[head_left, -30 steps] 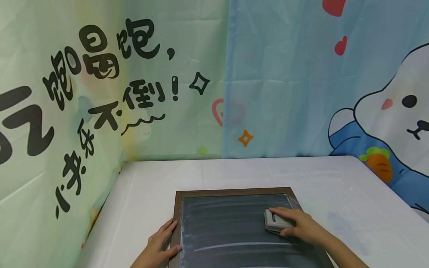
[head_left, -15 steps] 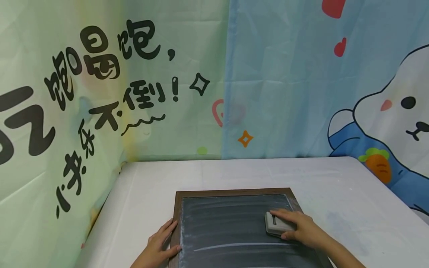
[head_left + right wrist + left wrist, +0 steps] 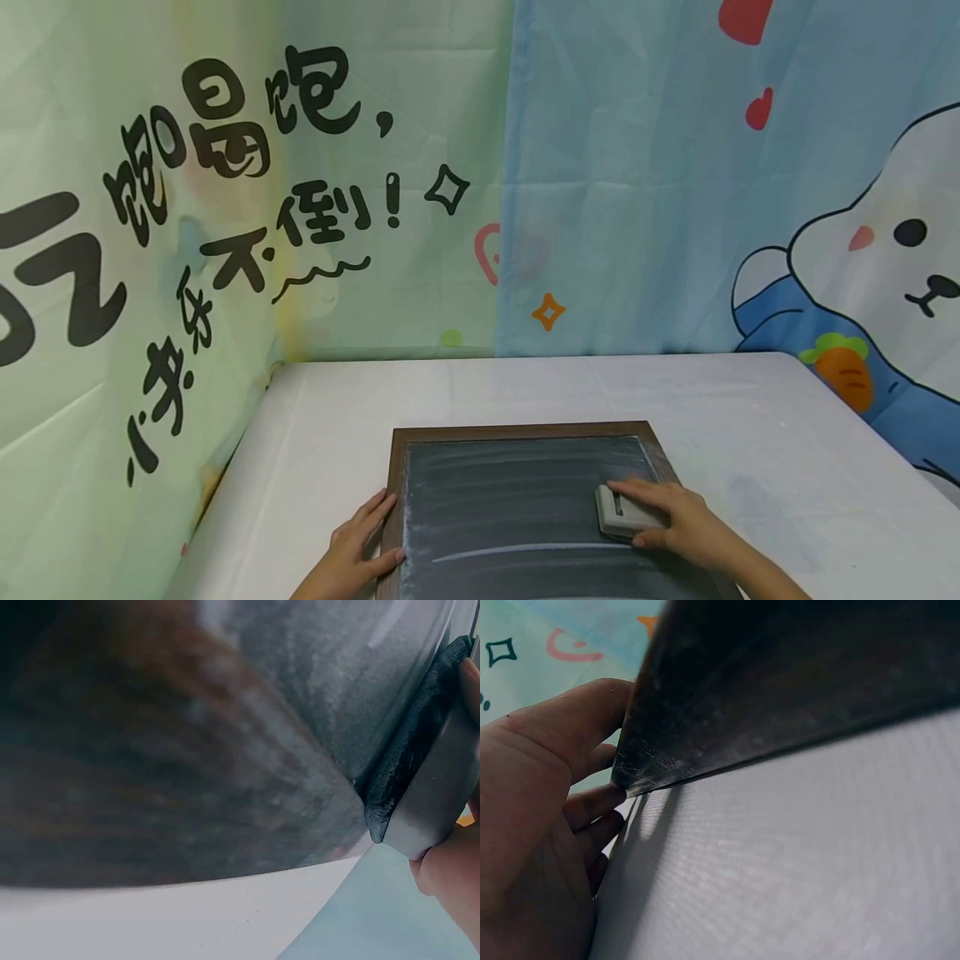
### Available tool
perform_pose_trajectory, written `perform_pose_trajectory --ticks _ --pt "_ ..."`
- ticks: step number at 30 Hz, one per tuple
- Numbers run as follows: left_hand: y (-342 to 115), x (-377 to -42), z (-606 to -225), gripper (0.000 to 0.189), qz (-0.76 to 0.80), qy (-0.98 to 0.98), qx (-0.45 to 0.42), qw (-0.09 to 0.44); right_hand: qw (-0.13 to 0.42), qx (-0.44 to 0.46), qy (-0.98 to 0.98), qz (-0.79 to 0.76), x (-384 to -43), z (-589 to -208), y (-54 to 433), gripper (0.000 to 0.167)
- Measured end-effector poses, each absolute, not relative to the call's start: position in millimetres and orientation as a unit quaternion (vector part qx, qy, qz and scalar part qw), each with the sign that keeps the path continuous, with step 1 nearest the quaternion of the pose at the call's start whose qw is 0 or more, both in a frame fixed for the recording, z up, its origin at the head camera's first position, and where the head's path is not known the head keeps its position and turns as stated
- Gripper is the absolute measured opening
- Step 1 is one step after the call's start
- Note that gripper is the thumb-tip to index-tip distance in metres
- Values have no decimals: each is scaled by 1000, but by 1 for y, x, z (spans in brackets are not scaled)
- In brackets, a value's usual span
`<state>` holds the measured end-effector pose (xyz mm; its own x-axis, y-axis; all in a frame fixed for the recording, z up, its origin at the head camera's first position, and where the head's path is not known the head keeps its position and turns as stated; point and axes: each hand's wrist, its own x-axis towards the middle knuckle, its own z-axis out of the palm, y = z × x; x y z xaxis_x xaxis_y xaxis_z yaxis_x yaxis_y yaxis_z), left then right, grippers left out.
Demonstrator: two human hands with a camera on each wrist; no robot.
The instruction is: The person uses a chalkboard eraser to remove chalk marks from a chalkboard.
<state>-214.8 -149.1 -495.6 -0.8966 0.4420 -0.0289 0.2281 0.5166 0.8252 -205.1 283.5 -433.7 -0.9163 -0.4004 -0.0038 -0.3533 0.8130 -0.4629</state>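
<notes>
A chalkboard (image 3: 517, 492) in a brown wooden frame lies on the white table, its near part outside the head view. My right hand (image 3: 678, 521) grips a grey-backed eraser (image 3: 628, 512), fingers along the far side and thumb on the near side. In the right wrist view, the dark felt (image 3: 416, 742) faces the board surface. My left hand (image 3: 356, 546) rests at the left frame edge, thumb over the frame and fingers fairly straight along it. In the left wrist view, its fingers (image 3: 596, 806) touch the dark board edge (image 3: 705, 742).
One long pale chalk line (image 3: 540, 547) crosses the board below the eraser, with faint smears above it. The white table (image 3: 337, 408) extends behind and beside the board. Printed curtains (image 3: 622, 183) hang along its back and left sides.
My right hand and the eraser have shifted slightly nearer to me and a little rightward across the board. My left hand stays at the frame.
</notes>
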Motion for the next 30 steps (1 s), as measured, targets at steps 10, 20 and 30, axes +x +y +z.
perform_pose_trajectory --ticks 10,20,30 --pt "-149 -216 -496 70 455 861 186 129 64 -201 951 -224 -198 -433 286 69" --pt "-150 -217 -496 69 453 861 189 131 129 -187 937 -265 -197 -432 290 71" --pt "-152 -219 -498 69 460 856 197 126 182 -145 922 -309 -205 -431 284 71"
